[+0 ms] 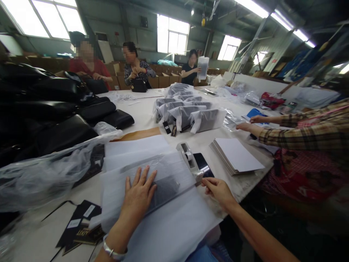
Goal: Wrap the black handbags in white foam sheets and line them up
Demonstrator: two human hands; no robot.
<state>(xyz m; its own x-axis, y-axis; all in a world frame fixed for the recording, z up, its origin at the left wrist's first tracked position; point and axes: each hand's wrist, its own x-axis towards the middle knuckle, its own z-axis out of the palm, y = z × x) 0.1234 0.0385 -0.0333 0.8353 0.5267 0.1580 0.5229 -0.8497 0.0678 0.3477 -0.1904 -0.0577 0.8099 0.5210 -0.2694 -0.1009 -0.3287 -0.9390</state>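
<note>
My left hand [139, 193] lies flat with fingers spread on a dark flat item [166, 185] folded in translucent white tissue paper [152, 160]. Beneath it, more white sheets [174, 233] spread over the table. My right hand [218, 191] is closed in a pinch at the front end of a grey tape dispenser [189, 160]. The tape between the fingertips is barely visible. A dark phone-like slab [203, 165] rests against the dispenser's right side. Black hang tags [79, 223] with cords lie left of my left hand.
Black handbags [68, 109] are heaped at left beside clear plastic [49, 174]. Tissue-wrapped bags [188, 109] stand in rows mid-table. A stack of white boards [236, 154] lies at right, near a co-worker's plaid sleeves [305, 125]. Several people work across the table.
</note>
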